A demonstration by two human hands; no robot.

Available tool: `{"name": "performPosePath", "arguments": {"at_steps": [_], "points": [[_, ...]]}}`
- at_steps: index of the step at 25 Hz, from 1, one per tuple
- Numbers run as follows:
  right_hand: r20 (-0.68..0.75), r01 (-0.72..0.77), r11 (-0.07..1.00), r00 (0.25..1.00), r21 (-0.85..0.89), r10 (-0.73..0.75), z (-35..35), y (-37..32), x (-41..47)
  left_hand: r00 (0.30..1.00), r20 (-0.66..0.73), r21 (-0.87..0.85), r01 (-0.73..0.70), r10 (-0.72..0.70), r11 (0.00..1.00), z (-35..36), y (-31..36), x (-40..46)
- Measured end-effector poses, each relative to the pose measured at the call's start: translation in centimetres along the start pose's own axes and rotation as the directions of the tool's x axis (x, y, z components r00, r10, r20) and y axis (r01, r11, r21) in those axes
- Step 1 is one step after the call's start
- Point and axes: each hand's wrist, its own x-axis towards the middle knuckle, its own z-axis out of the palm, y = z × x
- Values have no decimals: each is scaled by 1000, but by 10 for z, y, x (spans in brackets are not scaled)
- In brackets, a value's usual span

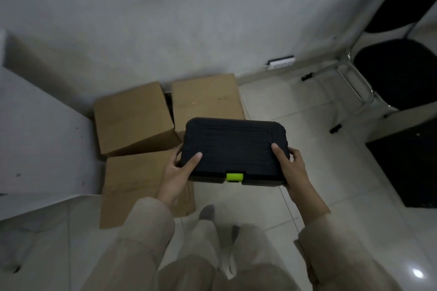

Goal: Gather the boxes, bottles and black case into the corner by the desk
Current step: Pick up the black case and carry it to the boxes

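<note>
I hold a black case with a green latch level in front of me, above the floor. My left hand grips its left end, thumb on the lid. My right hand grips its right end the same way. Beyond the case, three cardboard boxes sit in the corner: one tilted at the left, one against the wall, and a flatter one on the floor under my left forearm. No bottles are in view.
The white desk side stands at the left beside the boxes. A power strip lies along the wall. Black chairs with metal legs and a dark mat occupy the right. The floor is pale tile.
</note>
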Motion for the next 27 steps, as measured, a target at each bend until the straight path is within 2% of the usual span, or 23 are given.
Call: {"name": "performPosePath", "arguments": {"at_steps": [5, 11, 16, 22, 27], "points": [[-130, -123, 992, 984, 25, 125, -17, 48, 70, 989, 101, 132, 98, -112, 986, 47, -50, 79], [-202, -230, 973, 951, 33, 232, -22, 153, 213, 960, 147, 267, 192, -237, 944, 96, -173, 206], [-179, -273, 955, 940, 113, 290, -15, 236, 333, 962, 136, 273, 191, -235, 943, 136, -260, 305], [-88, -303, 946, 946, 113, 313, -38, 308, 446, 959, 210, 280, 127, -189, 952, 193, -334, 382], [-39, -302, 951, 952, 66, 305, -28, 347, 507, 939, 214, 265, 208, -268, 942, 201, -394, 446]]}}
